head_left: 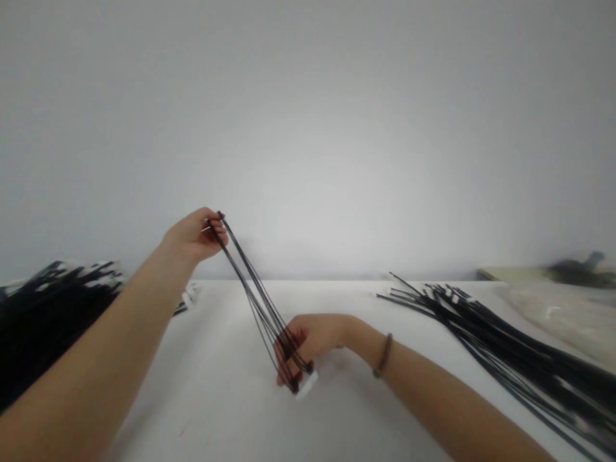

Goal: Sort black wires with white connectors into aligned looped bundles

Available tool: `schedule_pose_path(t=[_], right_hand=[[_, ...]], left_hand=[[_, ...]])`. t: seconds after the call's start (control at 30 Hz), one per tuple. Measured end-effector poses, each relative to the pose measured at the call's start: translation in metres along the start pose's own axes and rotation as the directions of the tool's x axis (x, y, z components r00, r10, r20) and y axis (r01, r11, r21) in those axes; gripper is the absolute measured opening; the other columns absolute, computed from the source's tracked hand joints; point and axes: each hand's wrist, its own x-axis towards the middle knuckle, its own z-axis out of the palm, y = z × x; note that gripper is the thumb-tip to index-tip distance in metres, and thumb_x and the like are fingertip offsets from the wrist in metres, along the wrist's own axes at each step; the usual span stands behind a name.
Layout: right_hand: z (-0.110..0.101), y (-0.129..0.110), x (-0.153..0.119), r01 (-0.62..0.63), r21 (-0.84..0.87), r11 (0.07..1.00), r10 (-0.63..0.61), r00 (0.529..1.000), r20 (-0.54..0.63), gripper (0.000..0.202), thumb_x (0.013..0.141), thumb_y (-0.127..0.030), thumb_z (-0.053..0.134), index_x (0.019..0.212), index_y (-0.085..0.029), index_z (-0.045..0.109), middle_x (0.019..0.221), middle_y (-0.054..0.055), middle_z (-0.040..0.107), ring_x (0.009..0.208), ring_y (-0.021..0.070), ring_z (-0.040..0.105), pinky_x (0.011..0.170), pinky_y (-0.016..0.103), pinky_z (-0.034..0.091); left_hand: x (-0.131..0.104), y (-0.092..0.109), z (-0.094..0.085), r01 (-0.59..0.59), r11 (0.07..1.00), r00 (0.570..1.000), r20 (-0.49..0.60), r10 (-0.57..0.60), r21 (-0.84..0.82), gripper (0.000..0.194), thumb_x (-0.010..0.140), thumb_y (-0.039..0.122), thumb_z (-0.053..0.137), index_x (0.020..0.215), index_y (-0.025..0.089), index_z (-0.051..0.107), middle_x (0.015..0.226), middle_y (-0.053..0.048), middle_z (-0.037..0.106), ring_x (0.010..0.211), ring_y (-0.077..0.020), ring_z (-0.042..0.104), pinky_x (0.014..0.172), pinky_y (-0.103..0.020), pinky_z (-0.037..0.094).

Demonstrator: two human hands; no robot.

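My left hand (197, 234) is raised above the white table (231, 398) and pinches the upper ends of a small bundle of thin black wires (255, 295). The wires run down and to the right to a small white connector (307, 384). My right hand (308, 343) grips the wires' lower end just above that connector, close to the table top. A dark bracelet circles my right wrist.
A large heap of black wires with white ends (43, 314) lies at the left of the table. Another long pile of black wires (505, 346) stretches along the right. Clear plastic bags (558, 314) sit at the far right. A plain white wall stands behind.
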Motion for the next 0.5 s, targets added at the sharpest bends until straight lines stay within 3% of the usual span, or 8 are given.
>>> schedule_pose_path(t=[0.2, 0.5], right_hand=[[0.005, -0.004, 0.002, -0.022, -0.039, 0.999, 0.022, 1.000, 0.017, 0.024, 0.067, -0.030, 0.062, 0.078, -0.010, 0.058, 0.072, 0.003, 0.057, 0.062, 0.0091, 0.054, 0.046, 0.014, 0.035], [0.010, -0.007, 0.002, -0.013, 0.011, 1.000, 0.013, 1.000, -0.005, 0.022, 0.068, -0.030, 0.060, 0.077, -0.010, 0.056, 0.071, 0.002, 0.057, 0.063, 0.0084, 0.053, 0.048, 0.015, 0.035]], left_hand=[[0.005, 0.000, 0.002, -0.004, 1.000, 0.997, -0.077, 0.005, 0.018, 0.011, 0.054, 0.001, 0.044, 0.060, 0.011, 0.045, 0.043, 0.006, 0.035, 0.037, -0.0006, 0.032, 0.034, -0.011, 0.028], [0.015, -0.005, -0.007, -0.002, 1.000, 0.995, -0.097, 0.005, 0.028, 0.011, 0.056, 0.001, 0.042, 0.059, 0.011, 0.043, 0.040, 0.007, 0.035, 0.033, -0.0001, 0.032, 0.032, -0.009, 0.028]])
